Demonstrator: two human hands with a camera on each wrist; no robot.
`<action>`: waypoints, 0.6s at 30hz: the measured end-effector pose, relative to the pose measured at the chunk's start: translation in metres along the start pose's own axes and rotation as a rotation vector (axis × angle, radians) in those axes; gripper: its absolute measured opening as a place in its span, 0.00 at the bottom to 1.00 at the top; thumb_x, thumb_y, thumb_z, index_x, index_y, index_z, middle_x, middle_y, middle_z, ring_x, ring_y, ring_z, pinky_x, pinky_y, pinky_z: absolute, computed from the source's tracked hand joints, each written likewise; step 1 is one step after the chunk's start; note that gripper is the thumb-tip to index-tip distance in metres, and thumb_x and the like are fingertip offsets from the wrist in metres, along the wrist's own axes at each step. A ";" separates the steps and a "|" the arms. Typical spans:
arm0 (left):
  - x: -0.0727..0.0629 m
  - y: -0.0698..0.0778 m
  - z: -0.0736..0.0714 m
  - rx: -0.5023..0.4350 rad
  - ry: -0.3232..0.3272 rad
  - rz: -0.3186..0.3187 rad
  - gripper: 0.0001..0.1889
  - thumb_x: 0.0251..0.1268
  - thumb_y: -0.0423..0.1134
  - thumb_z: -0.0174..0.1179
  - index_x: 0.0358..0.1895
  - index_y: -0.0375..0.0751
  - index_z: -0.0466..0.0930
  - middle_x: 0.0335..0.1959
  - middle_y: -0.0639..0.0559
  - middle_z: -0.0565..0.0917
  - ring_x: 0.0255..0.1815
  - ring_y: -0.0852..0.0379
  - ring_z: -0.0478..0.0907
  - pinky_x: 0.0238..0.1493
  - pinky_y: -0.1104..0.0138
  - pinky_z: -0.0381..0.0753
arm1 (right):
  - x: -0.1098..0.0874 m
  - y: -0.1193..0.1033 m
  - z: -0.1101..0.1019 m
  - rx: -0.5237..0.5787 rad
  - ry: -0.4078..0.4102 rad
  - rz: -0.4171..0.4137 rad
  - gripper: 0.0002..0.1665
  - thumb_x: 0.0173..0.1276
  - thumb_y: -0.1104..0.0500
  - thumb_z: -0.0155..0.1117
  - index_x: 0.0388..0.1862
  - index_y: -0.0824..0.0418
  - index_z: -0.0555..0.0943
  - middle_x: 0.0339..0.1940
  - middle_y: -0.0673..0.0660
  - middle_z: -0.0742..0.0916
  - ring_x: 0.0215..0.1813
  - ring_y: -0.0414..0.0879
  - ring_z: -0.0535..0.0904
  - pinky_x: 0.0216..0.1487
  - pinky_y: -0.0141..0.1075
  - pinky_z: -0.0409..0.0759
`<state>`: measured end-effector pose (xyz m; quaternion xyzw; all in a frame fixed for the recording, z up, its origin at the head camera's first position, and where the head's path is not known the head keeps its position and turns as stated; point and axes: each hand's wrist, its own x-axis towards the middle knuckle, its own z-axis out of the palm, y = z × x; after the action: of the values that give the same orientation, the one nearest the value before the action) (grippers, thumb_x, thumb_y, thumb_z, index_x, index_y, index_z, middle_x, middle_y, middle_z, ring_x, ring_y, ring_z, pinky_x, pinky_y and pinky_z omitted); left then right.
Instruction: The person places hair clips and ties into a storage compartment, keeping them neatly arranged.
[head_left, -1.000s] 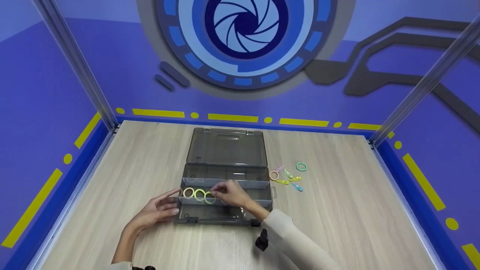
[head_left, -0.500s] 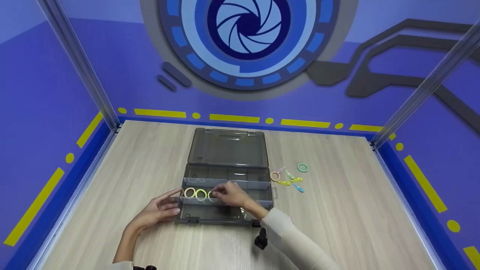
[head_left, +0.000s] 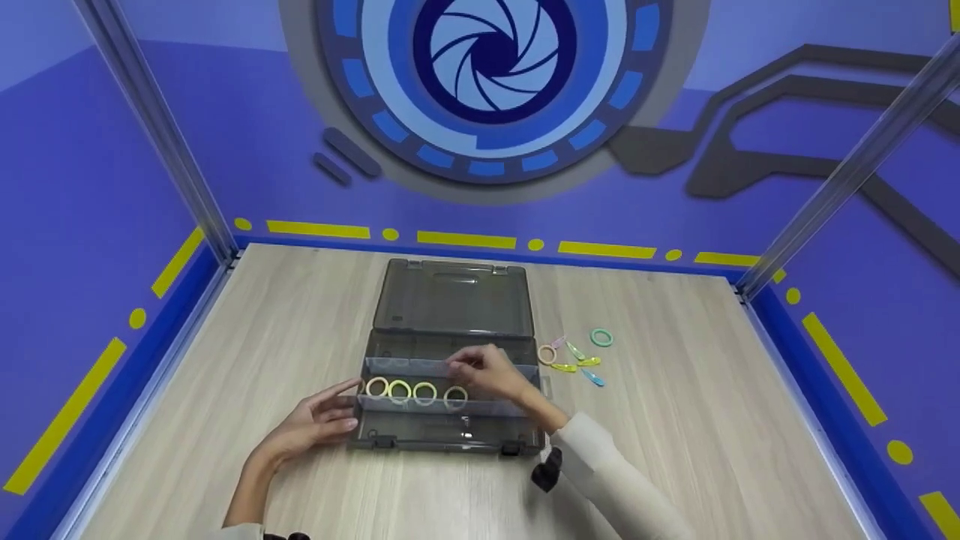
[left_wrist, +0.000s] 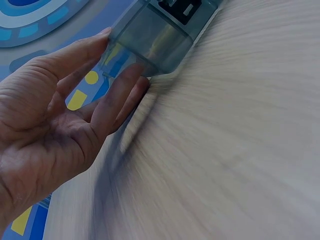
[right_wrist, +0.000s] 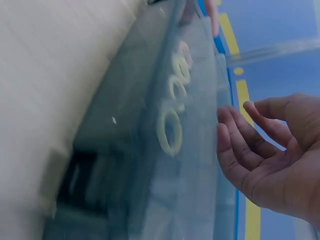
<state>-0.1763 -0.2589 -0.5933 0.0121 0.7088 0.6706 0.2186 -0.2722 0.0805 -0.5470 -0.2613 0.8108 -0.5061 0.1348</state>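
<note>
The left hand point(head_left: 311, 424) touches the left side of a grey box point(head_left: 442, 427), its fingers spread. 4 rings point(head_left: 415, 394) sit in a row in the box's middle compartment. The right hand point(head_left: 491, 371) hovers above, thumb and fingertips apart. Right of the box, 5 clips point(head_left: 590, 361) and 2 more rings point(head_left: 601, 346) lie on the surface point(head_left: 675, 420).

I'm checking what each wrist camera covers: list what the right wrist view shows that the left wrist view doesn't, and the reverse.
Only the right wrist view: the right hand and the rings in the box.
Only the left wrist view: the palm of the left hand and the round emblem.
Both: parts of the box, table, wall and left fingers.
</note>
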 end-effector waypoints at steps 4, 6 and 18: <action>0.001 0.000 0.000 0.013 0.005 -0.004 0.41 0.70 0.39 0.67 0.81 0.42 0.55 0.73 0.29 0.65 0.66 0.49 0.75 0.59 0.58 0.84 | -0.007 0.012 -0.026 0.082 0.053 0.017 0.13 0.76 0.67 0.59 0.49 0.78 0.83 0.41 0.79 0.87 0.38 0.63 0.88 0.41 0.49 0.89; 0.001 0.000 0.001 0.023 0.014 -0.010 0.41 0.70 0.39 0.67 0.81 0.43 0.56 0.73 0.30 0.65 0.67 0.48 0.75 0.59 0.59 0.84 | -0.011 0.019 -0.041 0.123 0.080 0.031 0.14 0.76 0.68 0.58 0.51 0.80 0.81 0.42 0.80 0.86 0.37 0.57 0.89 0.43 0.50 0.90; 0.001 -0.001 0.001 0.021 0.010 -0.016 0.41 0.70 0.38 0.66 0.81 0.42 0.56 0.72 0.29 0.65 0.67 0.48 0.76 0.58 0.59 0.85 | -0.043 0.052 -0.128 0.188 0.293 0.254 0.19 0.79 0.63 0.57 0.59 0.77 0.80 0.44 0.69 0.88 0.41 0.47 0.89 0.43 0.38 0.89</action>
<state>-0.1768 -0.2582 -0.5944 0.0055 0.7168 0.6616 0.2203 -0.3134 0.2194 -0.5377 -0.0669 0.7973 -0.5912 0.1019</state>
